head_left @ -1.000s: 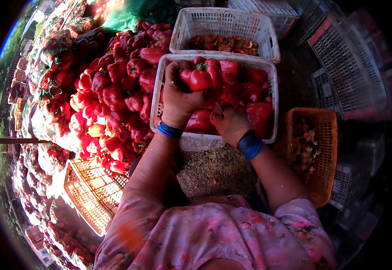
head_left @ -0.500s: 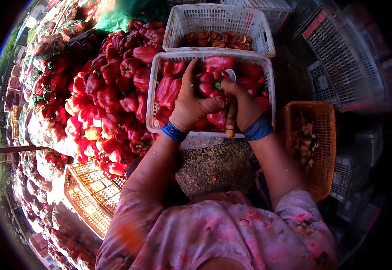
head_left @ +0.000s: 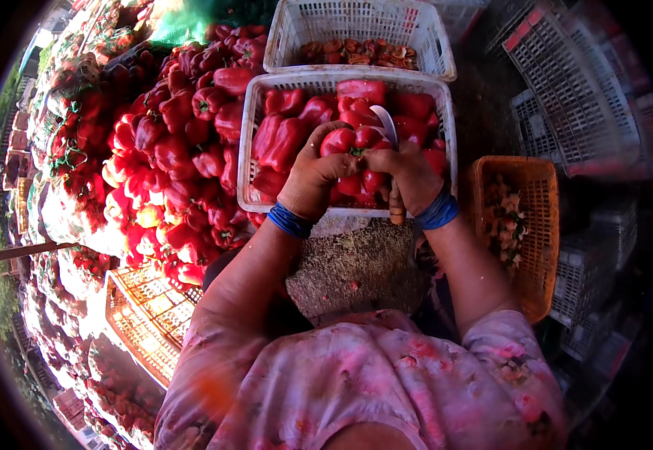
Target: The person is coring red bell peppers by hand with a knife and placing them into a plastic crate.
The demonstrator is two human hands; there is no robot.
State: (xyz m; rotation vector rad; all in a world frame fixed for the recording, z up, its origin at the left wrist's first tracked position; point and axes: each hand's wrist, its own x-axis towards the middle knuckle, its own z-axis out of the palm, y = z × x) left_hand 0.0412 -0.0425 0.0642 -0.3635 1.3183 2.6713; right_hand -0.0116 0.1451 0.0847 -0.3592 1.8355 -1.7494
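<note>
Left fingers point(head_left: 325, 133): curled round the far left side of a red pepper point(head_left: 346, 140), with the thumb of the left hand point(head_left: 304, 182) along its near side; they clamp it.
Right fingers: closed on a knife point(head_left: 385, 124), the thumb of the right hand point(head_left: 416, 178) reaching in to the stem end; whether it presses or pinches there, I cannot tell.
Pepper: between both hands, above the near white crate point(head_left: 250, 150), green stem point(head_left: 356, 151) turned toward the wearer.
Knife: curved blade rising beyond the right hand, just beside the pepper; wooden handle point(head_left: 397, 204) showing below the palm.
Grip: best firm but light, I judge, since a hollow pepper dents or splits when squeezed.
Stem end: worth holding square to the wearer, so thumb and blade can both get round it.
Blade: its tip is best angled away from the left fingers while the right thumb works so close to them.
Crate peppers point(head_left: 280, 142): lying under and around the hands; holding the pepper above them should spare their skins from the edge.
Orange crate point(head_left: 540, 225): to the right, with pale scraps point(head_left: 508, 217) inside.
</note>
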